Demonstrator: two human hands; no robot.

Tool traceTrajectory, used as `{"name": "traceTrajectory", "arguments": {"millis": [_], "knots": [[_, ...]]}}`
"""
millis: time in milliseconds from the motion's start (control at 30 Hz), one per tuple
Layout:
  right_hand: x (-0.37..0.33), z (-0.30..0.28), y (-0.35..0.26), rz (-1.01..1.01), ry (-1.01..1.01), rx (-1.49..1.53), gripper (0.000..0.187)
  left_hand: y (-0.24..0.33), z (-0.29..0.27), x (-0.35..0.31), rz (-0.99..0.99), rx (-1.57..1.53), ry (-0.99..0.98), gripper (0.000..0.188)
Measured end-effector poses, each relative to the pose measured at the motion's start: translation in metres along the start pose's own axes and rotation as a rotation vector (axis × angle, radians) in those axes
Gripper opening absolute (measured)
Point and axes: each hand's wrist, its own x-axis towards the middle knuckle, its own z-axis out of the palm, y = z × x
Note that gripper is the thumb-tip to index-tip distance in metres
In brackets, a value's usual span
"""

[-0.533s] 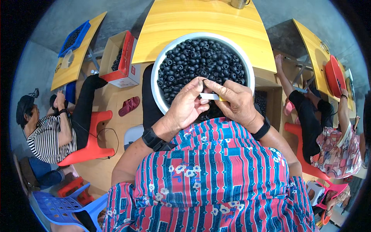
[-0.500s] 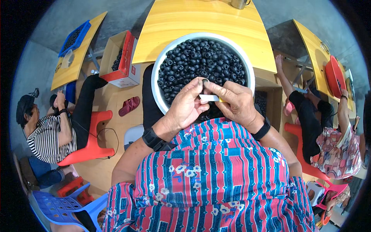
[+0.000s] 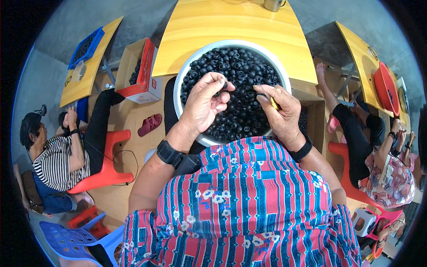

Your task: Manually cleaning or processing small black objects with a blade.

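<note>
A wide, pale metal basin (image 3: 235, 43) in front of me is heaped with small black round pieces (image 3: 242, 66), many with a hole in them. Over its left half, my left hand (image 3: 205, 100) pinches one black piece (image 3: 224, 84) between thumb and fingers. My right hand (image 3: 281, 109) is above the right half, apart from the left. Its fingers close around a knife with a yellow handle (image 3: 275, 105); the blade is hidden now, but its pale flat length shows in the earlier picture.
A yellow table (image 3: 231, 22) with a metal mug (image 3: 273, 4) stands beyond the basin. At left are a red-and-white carton (image 3: 141, 71), a red slipper (image 3: 149, 125) and a seated person (image 3: 62, 160). Another person (image 3: 382, 173) sits at right beside a red basin (image 3: 386, 89).
My hands have moved apart, the left going up and left, the right to the right, lifting the knife off the black piece. The person at right has drawn a hand back from the red basin.
</note>
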Motion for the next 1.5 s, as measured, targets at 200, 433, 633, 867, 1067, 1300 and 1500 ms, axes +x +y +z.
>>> {"name": "traceTrajectory", "arguments": {"millis": [200,433,633,867,1067,1300,1500], "knots": [[0.000,-0.003,0.004,0.040,-0.014,0.028,0.018,0.003,0.000,0.010,0.031,0.520,0.067,0.013],[0.000,-0.001,0.008,0.033,-0.011,0.053,0.018,0.000,0.005,0.013,0.581,1.536,0.100,0.020],[0.001,-0.001,0.009,0.046,-0.016,0.069,0.018,-0.002,0.005,0.016,0.553,1.594,0.103,0.023],[0.003,-0.003,0.010,0.081,-0.072,0.085,0.020,-0.004,0.014,-0.005,0.173,0.819,0.086,0.015],[0.003,-0.002,0.010,0.065,-0.244,0.178,0.028,-0.009,0.007,-0.014,0.069,0.584,-0.022,0.018],[0.004,0.001,0.011,0.001,-0.296,0.224,0.027,-0.013,0.005,-0.013,-0.024,0.522,-0.093,0.023],[0.000,-0.001,0.015,0.068,-0.255,0.208,0.030,-0.027,0.003,-0.012,-0.129,0.186,-0.132,0.026]]}}
